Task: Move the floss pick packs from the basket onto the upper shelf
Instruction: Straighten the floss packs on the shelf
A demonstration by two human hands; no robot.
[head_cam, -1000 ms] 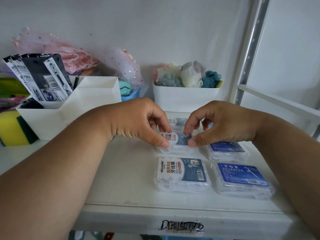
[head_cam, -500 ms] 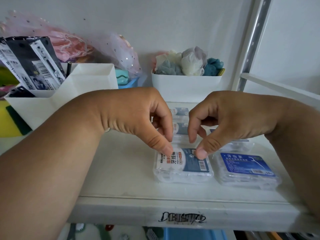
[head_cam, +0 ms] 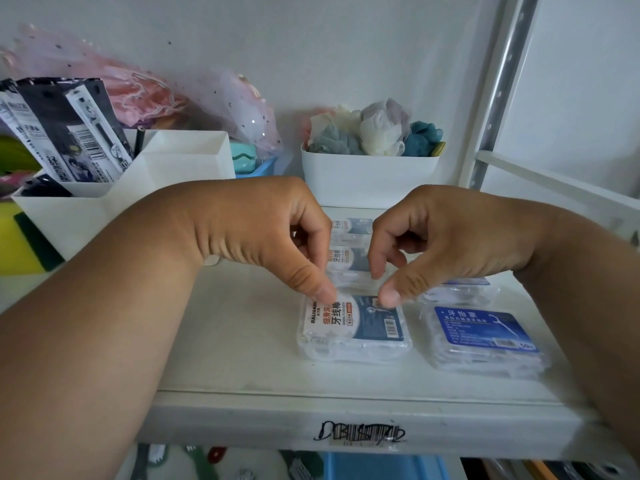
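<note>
A white upper shelf (head_cam: 242,344) against a pale wall is seen from above, its front edge marked with a black scribble. Along the back are set a white organiser (head_cam: 131,199) holding black-and-white sachets and a white bin (head_cam: 367,178) filled with mesh puffs. A front floss pick pack (head_cam: 355,327) with a white and dark-blue label lies flat on the shelf; two like packs are lined up behind it. Its far edge is pinched between thumb and curled fingers by the left hand (head_cam: 263,233) and the right hand (head_cam: 436,244). A blue-labelled pack (head_cam: 485,337) lies just beside it on the right, with another partly hidden behind
</note>
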